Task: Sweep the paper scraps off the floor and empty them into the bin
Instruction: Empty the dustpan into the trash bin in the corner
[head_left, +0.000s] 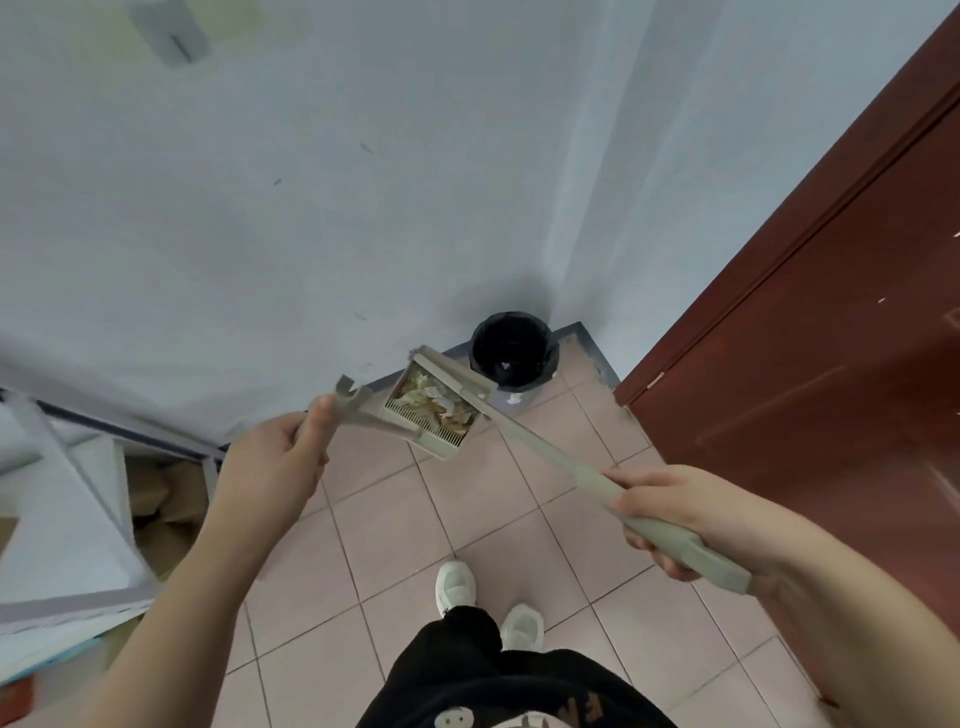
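Head view, read from the left: the left hand (278, 457) is closed around the short handle of a beige dustpan (434, 410), thumb pointing up along it, and holds the pan in the air. Paper scraps (434, 400) lie heaped inside the pan (pale, torn and mixed, some whitish and some tan), resting against its comb-toothed edge. Just to the right and farther off stands the bin (511, 353), a small round one with a black liner, set on the floor in the far corner by the wall; the pan's far edge comes close to its rim but is not yet over the opening. On the right, the right hand (691, 519) is wrapped around the long beige broom handle (550, 457), which runs up-left toward the pan. The tiled floor (467, 519) in sight looks free of scraps, so the sweeping seems done and the tipping into the bin is left.
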